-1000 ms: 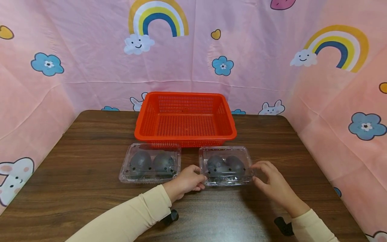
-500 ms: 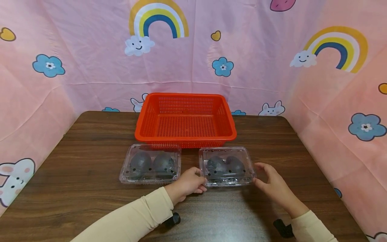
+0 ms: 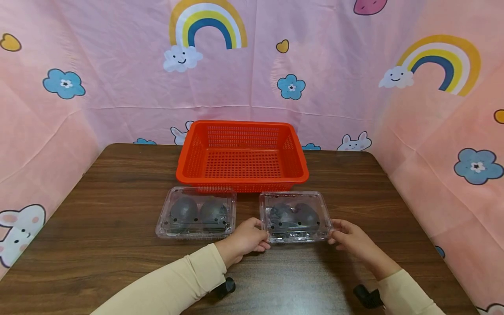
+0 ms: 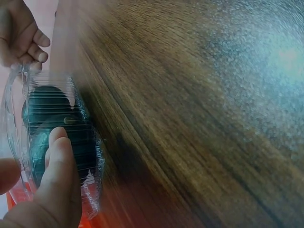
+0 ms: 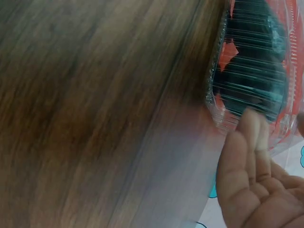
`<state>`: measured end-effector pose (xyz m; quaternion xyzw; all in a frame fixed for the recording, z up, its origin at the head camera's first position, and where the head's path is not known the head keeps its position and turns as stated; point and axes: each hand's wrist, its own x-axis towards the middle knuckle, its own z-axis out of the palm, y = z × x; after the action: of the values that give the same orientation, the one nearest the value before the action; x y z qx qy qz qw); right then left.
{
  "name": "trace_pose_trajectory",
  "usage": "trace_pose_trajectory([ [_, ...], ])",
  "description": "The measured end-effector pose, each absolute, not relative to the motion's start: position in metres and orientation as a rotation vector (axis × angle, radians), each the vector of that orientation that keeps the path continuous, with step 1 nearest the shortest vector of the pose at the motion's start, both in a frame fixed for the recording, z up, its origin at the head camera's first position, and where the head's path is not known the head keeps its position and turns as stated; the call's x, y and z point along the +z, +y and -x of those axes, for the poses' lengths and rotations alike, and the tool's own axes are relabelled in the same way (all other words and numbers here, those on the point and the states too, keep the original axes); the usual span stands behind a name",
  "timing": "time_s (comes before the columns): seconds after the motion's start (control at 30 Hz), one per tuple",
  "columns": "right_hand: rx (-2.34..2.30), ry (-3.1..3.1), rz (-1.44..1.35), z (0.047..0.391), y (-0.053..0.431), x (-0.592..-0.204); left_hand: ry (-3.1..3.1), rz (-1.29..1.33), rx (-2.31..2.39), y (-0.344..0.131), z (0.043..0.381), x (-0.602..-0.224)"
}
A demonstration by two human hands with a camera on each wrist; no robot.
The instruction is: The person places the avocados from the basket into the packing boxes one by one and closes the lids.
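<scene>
A clear plastic clamshell box [image 3: 295, 216] with two dark, rounded, fruit-like things inside stands right of centre on the table. My left hand [image 3: 247, 238] pinches its near left corner, thumb by the rim; in the left wrist view the fingers [image 4: 61, 166] lie against its ribbed wall. At the opposite end my right hand [image 3: 352, 240] pinches the near right corner. The right wrist view has the right fingertips [image 5: 251, 118] right at the box's end, with the thumb mostly out of frame. A second, similar clamshell box [image 3: 197, 213] sits to the left, untouched, also with two dark rounded things.
Behind both boxes stands a red perforated plastic basket [image 3: 242, 180] with nothing in it. The brown wooden table [image 3: 118, 262] is enclosed at the back and sides by a pink patterned cloth [image 3: 252, 87]. Black wrist straps or mounts show at both sleeves.
My right hand has closed in on the right end of the box, its fingers going from spread to pinching the corner. The left hand keeps its hold; the boxes and basket stay put.
</scene>
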<state>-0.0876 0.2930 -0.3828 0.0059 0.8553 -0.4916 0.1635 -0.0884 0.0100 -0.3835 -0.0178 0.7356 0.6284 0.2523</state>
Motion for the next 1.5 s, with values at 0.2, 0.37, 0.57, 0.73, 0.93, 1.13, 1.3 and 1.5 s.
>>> trace_pose_trajectory([
  [0.2,-1.479,2.344,-0.042,0.089,0.294,-0.384,2.010,0.048,1.711,0.010,0.088,-0.383],
  [0.37,-1.555,2.280,-0.055,0.090,0.292,-0.386,2.021,0.051,1.717,0.009,0.088,-0.384],
  [0.57,-1.604,2.243,-0.031,0.090,0.290,-0.388,2.026,0.063,1.719,0.007,0.088,-0.384],
  [0.73,-1.607,2.239,-0.048,0.091,0.287,-0.388,2.027,0.068,1.724,0.005,0.088,-0.382],
  [0.93,-1.610,2.236,-0.066,0.093,0.282,-0.388,2.035,0.074,1.726,0.003,0.088,-0.380],
  [1.13,-1.623,2.224,-0.053,0.093,0.279,-0.387,2.036,0.085,1.739,0.002,0.088,-0.380],
  [1.3,-1.641,2.212,-0.066,0.094,0.277,-0.388,2.032,0.099,1.747,0.001,0.088,-0.380],
  [1.5,-1.651,2.201,-0.050,0.095,0.276,-0.389,2.030,0.111,1.748,0.001,0.088,-0.379],
])
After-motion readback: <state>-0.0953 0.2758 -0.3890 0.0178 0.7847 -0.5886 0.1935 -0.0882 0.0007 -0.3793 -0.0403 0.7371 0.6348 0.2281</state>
